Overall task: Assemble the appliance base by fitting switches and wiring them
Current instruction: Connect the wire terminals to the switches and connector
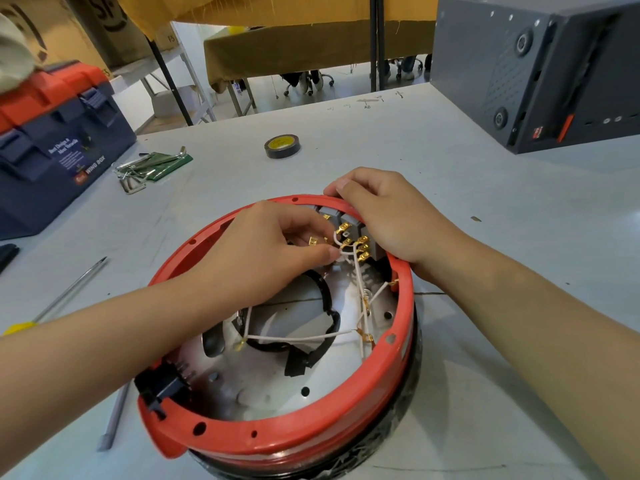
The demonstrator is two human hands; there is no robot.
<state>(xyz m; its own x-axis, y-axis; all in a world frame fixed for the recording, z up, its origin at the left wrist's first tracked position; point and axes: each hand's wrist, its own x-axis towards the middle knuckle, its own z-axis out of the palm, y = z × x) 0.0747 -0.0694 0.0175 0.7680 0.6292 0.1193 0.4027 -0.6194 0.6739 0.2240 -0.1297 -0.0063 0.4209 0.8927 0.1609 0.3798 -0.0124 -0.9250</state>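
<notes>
A round appliance base with a red rim (401, 327) stands upside down in front of me, metal plate and white wires (298, 337) showing inside. Grey switches (337, 220) with brass terminals sit in the far wall of the rim. My left hand (270, 251) reaches inside and pinches a white wire with a brass connector (313, 241) next to the switch terminals. My right hand (391, 216) grips the far rim beside the switches, fingers curled over the outside.
A blue and red toolbox (52, 143) stands at the left, hex keys (145, 168) beside it. A roll of black tape (282, 146) lies beyond the base. A screwdriver (55, 299) lies at the left, a grey machine (540, 71) at the far right.
</notes>
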